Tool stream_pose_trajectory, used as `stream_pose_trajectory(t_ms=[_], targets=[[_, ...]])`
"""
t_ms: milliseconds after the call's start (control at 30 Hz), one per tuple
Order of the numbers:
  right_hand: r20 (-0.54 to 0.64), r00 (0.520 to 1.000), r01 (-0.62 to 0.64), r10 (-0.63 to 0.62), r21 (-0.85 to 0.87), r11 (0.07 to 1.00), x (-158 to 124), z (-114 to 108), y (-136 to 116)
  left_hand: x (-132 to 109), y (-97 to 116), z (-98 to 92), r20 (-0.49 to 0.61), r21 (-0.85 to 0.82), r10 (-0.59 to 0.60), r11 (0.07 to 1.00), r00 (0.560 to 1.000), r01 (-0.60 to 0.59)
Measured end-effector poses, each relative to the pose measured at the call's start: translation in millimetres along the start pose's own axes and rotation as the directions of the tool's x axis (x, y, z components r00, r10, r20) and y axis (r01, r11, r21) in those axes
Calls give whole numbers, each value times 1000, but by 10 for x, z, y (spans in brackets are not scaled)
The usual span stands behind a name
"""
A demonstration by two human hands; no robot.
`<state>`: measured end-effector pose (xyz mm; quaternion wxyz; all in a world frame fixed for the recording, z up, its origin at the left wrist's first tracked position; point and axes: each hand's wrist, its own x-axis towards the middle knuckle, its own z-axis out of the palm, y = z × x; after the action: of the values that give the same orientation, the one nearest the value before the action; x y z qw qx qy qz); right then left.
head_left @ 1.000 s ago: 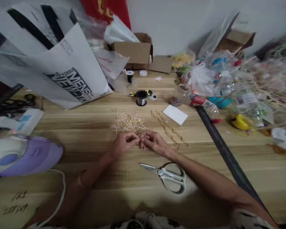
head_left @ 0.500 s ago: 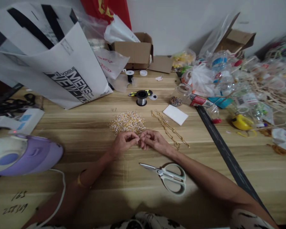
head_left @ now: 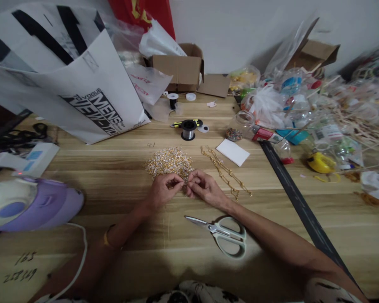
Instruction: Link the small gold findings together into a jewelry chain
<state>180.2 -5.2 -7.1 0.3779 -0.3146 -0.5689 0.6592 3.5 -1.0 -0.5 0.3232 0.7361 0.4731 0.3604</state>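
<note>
My left hand (head_left: pixel 166 187) is pinched at the near edge of a pile of small gold and clear beaded pieces (head_left: pixel 169 160). Close beside it, my right hand (head_left: pixel 205 187) is pinched too, its fingertips facing the left ones with a narrow gap between. Whatever the fingertips hold is too small to make out. Just right of my right hand lie gold beaded chains (head_left: pixel 225 171) on the wooden table (head_left: pixel 129 261). Nearer to me, below the right wrist, rests a pair of scissors (head_left: pixel 229 235) with pale handles, blades pointing left.
A spool of wire (head_left: pixel 188 130) stands behind the pile, by a yellow-black cutter (head_left: pixel 177 123). Right of it lies a white card (head_left: pixel 233 152). A large paper bag (head_left: pixel 91 92) and a purple-white appliance (head_left: pixel 50 206) stand left. Bottles and bags (head_left: pixel 297 105) crowd the right.
My fingertips have drawn slightly apart, leaving a small gap between the hands. The things on the table lie as before.
</note>
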Motion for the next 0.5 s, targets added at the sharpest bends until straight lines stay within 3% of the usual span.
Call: stream_pose_trajectory(t_ms=[233,500], targets=[[8,999,35,-35,-20,999,-13,4,13,-22,11,4,-66,110,129,986,989,-121],[31,999,36,-36,-14,999,-18,4,10,-30,-2,10,-96,143,182,975,979,-168]])
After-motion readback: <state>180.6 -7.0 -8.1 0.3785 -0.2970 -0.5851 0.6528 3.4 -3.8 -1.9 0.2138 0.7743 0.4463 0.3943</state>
